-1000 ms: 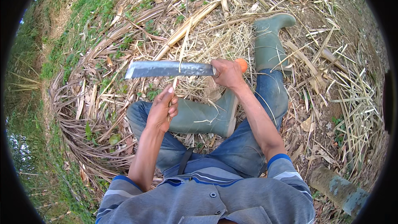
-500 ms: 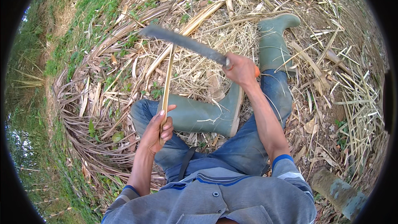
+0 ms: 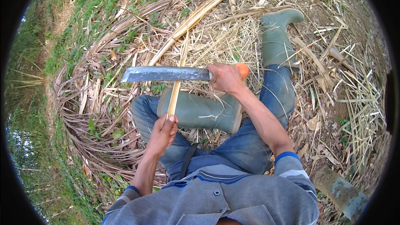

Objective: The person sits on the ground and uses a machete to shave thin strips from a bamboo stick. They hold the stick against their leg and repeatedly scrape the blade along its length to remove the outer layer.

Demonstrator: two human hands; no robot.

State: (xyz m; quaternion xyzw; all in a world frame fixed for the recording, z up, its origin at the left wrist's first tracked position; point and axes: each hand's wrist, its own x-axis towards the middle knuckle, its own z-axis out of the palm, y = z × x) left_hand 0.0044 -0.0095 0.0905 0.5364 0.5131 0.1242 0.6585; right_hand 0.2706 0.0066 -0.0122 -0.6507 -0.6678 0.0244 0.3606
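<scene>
My left hand (image 3: 163,132) is closed round the near end of a thin, pale strip of split wood or bamboo (image 3: 173,100), which points away from me. In my right hand (image 3: 227,78) is a machete (image 3: 166,74) with an orange handle, most of it covered by my fingers. Its broad grey blade points left and lies across the strip, hiding a short piece of it. Whether the blade touches the strip I cannot tell. Beneath the strip and blade is my green rubber boot (image 3: 200,110), on its side.
My other boot (image 3: 277,37) stretches out at the far right. Long split pieces (image 3: 193,18) lie beyond the blade. Thin shavings (image 3: 227,37) cover the ground between my legs, dry fronds (image 3: 89,141) curve along the left, and a log (image 3: 339,191) lies at the lower right.
The machete has come down and nearer, its blade swinging from a slant to nearly level across the strip. My left hand has turned slightly, and the strip now leans more to the right.
</scene>
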